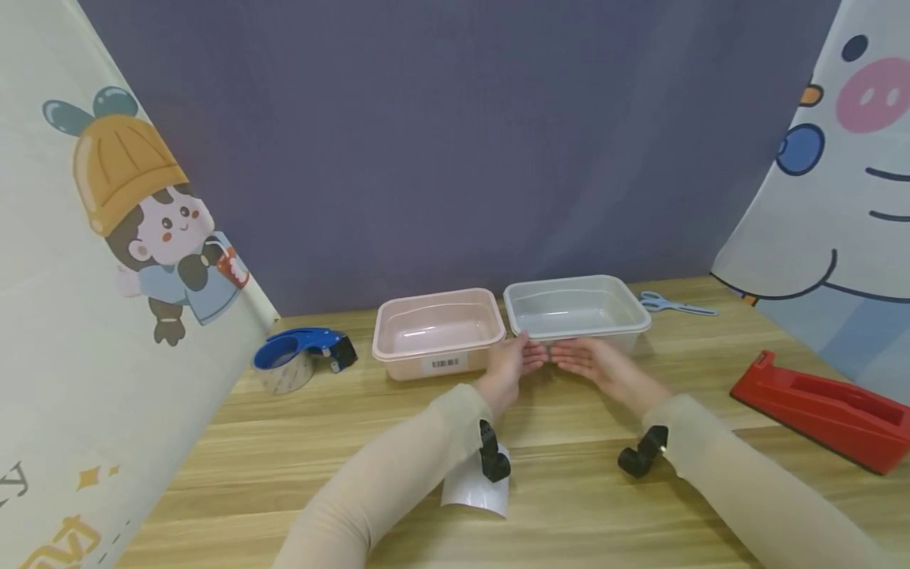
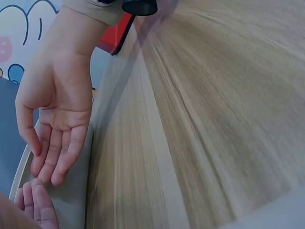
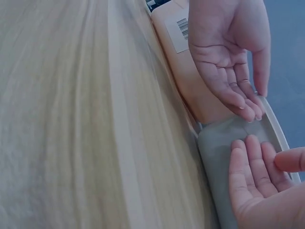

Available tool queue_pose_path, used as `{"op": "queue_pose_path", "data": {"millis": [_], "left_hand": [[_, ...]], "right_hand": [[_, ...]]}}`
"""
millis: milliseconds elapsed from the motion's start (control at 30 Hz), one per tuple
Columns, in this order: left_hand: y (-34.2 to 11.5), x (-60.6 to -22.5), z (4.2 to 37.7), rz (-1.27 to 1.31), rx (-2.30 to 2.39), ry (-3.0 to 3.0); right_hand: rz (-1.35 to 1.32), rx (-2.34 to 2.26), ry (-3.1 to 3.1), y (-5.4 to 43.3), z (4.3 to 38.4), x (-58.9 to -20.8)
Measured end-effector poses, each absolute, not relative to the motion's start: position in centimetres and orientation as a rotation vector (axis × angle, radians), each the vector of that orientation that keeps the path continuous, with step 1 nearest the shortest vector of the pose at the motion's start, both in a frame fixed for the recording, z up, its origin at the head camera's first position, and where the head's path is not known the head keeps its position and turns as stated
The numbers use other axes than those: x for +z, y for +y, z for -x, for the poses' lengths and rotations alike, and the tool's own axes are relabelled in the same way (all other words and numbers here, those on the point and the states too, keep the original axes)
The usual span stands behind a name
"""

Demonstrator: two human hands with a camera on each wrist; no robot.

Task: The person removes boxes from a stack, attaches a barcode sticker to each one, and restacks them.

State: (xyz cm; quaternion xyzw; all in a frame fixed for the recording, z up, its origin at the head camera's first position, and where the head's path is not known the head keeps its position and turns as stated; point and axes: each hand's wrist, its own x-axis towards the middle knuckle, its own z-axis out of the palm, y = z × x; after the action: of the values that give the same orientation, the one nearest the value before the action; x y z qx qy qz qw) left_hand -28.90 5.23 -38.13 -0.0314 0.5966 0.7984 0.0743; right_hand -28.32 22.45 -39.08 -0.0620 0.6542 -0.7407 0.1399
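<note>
A pale grey plastic container (image 1: 618, 340) stands at the back of the table, beside a pink container (image 1: 405, 367) with a barcode label on its front. My left hand (image 1: 505, 367) is at the near left corner of the grey one, fingers extended, thumb up by the rim. Against the grey front wall lies my right hand (image 1: 597, 367), palm turned inward and fingers extended toward the left fingertips. In the right wrist view both hands, left (image 3: 228, 57) and right (image 3: 262, 186), overlap the grey wall (image 3: 214, 148) with nothing gripped between their fingers.
A blue tape dispenser (image 1: 306, 344) with clear tape stands at the left. Light blue scissors (image 1: 675, 305) lie right of the grey container. Nearer on the right sits a red tape dispenser (image 1: 825, 411). A glossy white sheet (image 1: 472, 494) lies partly under the left forearm.
</note>
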Motion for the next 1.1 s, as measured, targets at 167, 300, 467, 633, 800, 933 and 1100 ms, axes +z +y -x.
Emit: {"op": "queue_pose_path", "data": {"millis": [167,300,467,633,800,933,1100], "left_hand": [[5.3,-38.0,29.0,0.087,2.382,1.802],[5.2,-37.9,29.1,0.072,2.361,1.814],[5.1,-37.9,29.1,0.078,2.346,1.817],[5.2,-37.8,28.9,0.097,2.346,1.835],[5.5,-37.5,28.6,0.126,2.354,1.859],[5.6,-37.3,28.5,0.139,2.344,1.890],[5.6,-37.1,28.3,0.143,2.331,1.910]], "right_hand": [[0.181,-2.124,1.900,22.2,28.4,-39.4],[0.178,-2.097,1.907,22.3,28.5,-39.6],[0.151,-2.097,1.879,22.1,28.7,-39.9],[0.146,-2.087,1.879,22.1,28.7,-39.9],[0.162,-2.100,1.853,22.5,28.4,-39.7],[0.198,-2.174,1.786,22.8,28.0,-39.1],[0.210,-2.200,1.771,23.2,27.9,-38.6]]}}
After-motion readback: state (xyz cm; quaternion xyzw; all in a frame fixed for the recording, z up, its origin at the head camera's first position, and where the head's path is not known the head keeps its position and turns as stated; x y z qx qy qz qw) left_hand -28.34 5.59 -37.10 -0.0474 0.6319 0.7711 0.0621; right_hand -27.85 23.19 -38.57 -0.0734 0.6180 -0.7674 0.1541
